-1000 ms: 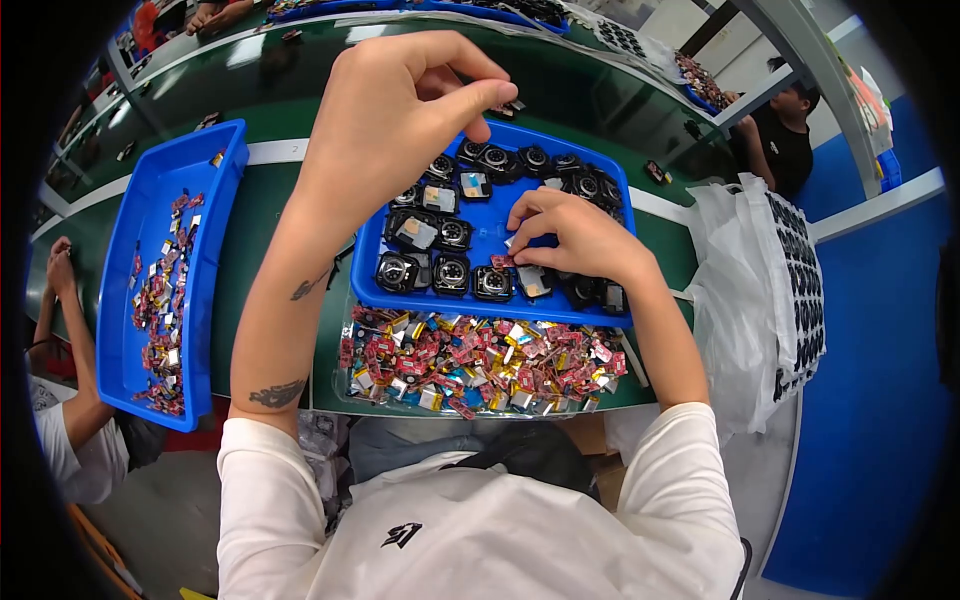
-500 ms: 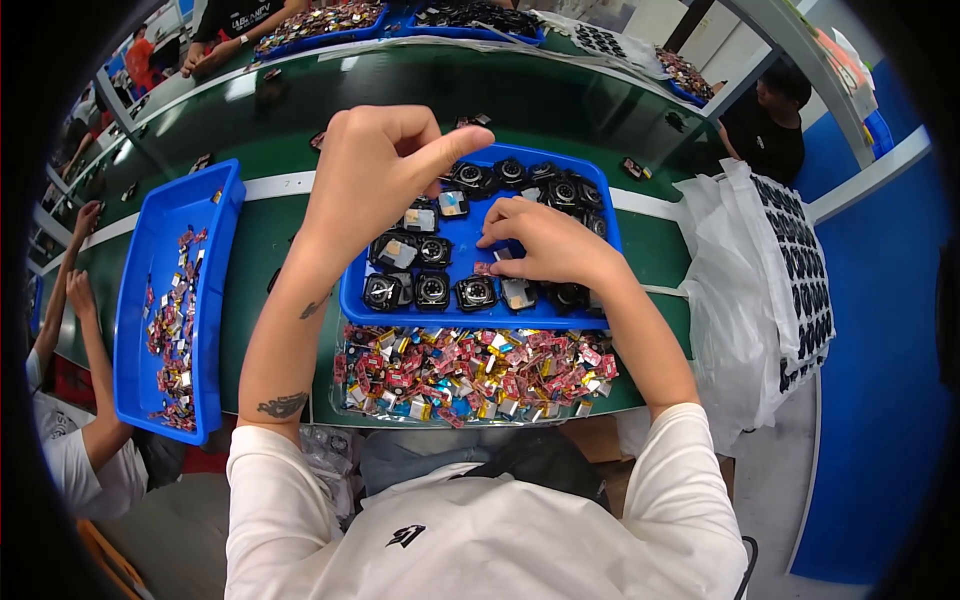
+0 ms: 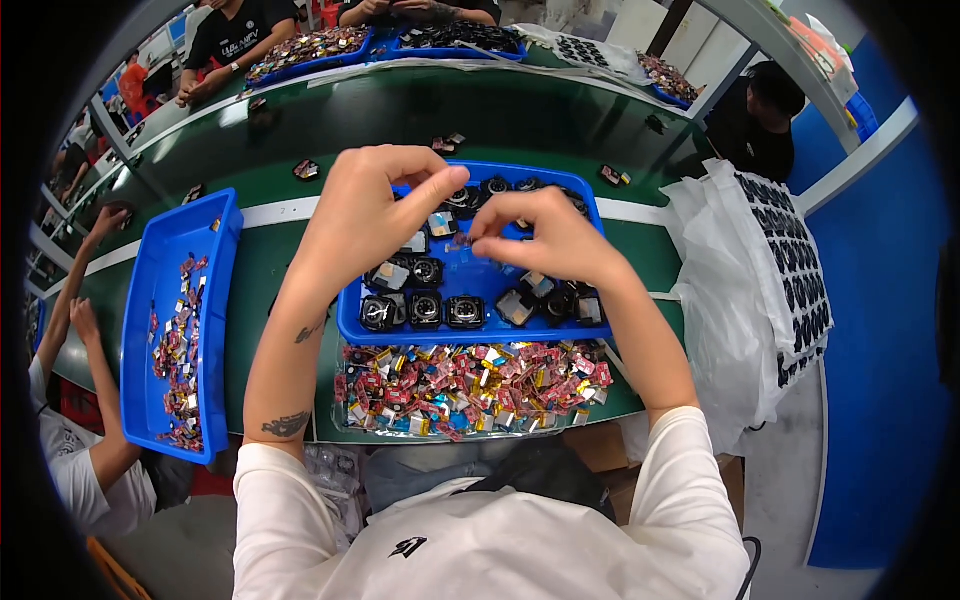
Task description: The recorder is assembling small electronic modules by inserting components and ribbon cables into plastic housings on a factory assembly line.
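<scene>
Above the blue tray (image 3: 440,338), my right hand (image 3: 545,235) pinches a small reddish circuit board (image 3: 461,240) between thumb and fingertips. Close by on the left is my left hand (image 3: 375,205), its fingers curled and thumb stretched toward the right; whatever its fingers hold, if anything, is hidden. Black smartwatch cases (image 3: 465,312) with round backs lie in the tray, and some carry silvery rectangular parts (image 3: 515,307). In front of the tray spreads a heap of red circuit boards with silver and yellow pieces (image 3: 480,390).
At the left stands a second blue tray (image 3: 223,330) with small boards in it. White plastic sheeting and a stack of black parts (image 3: 785,260) are at the right. Loose parts (image 3: 306,170) lie on the green table (image 3: 400,105). Co-workers sit opposite and to the left.
My right hand has risen from the tray floor toward my left hand, bringing the small reddish board up. My left hand sits slightly lower and further left in view.
</scene>
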{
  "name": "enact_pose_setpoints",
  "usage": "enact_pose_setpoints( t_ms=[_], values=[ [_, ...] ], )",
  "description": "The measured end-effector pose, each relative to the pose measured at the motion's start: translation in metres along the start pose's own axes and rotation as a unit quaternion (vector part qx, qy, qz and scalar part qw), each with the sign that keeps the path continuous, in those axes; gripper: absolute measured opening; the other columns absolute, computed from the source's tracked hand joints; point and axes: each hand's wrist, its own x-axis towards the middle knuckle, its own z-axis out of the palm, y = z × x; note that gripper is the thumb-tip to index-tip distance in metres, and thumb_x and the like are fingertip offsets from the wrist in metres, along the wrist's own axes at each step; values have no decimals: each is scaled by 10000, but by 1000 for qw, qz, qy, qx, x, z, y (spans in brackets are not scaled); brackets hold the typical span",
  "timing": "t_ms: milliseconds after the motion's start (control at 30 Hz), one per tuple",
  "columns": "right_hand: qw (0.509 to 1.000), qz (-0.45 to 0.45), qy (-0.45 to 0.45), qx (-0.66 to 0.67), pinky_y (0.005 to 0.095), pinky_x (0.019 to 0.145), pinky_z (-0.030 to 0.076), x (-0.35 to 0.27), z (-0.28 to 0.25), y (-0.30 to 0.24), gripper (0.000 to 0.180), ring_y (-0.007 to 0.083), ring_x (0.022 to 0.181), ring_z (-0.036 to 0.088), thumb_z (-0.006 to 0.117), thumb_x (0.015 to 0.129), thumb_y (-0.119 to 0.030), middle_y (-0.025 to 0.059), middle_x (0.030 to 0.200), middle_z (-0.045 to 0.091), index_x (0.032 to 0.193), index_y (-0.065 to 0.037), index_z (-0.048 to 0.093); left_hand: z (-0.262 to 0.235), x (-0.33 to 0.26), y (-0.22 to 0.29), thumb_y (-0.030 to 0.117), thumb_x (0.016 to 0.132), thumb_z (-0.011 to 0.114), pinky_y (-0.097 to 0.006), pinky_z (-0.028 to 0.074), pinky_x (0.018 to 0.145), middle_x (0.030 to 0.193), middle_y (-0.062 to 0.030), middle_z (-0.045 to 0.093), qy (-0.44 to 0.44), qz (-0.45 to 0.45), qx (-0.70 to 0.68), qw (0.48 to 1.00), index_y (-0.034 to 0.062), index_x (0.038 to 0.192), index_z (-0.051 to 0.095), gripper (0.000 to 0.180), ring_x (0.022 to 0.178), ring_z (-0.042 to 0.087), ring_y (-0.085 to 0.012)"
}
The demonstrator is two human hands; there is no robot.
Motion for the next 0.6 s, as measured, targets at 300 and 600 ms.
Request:
enact_pose_setpoints(
  t_ms=[300,600],
  values=[
    [995,-60,64,40,228,620,482,1,-22,-37,103,105,675,619,709,764,-60,59,750,673,847,-1,691,-5,-9,12,110,803,676,-271,494,720,825,-98,673,-48,38,-115,991,-35,830,689,147,771,629,-146],
    [995,-71,64,42,233,612,477,-9,-31,-37,96,113,672,618,714,756,-57,60,739,667,826,1,684,5,-10,10,90,817,674,-255,484,746,855,-93,673,-114,-39,-252,960,-32,847,676,126,806,618,-127]
  ],
)
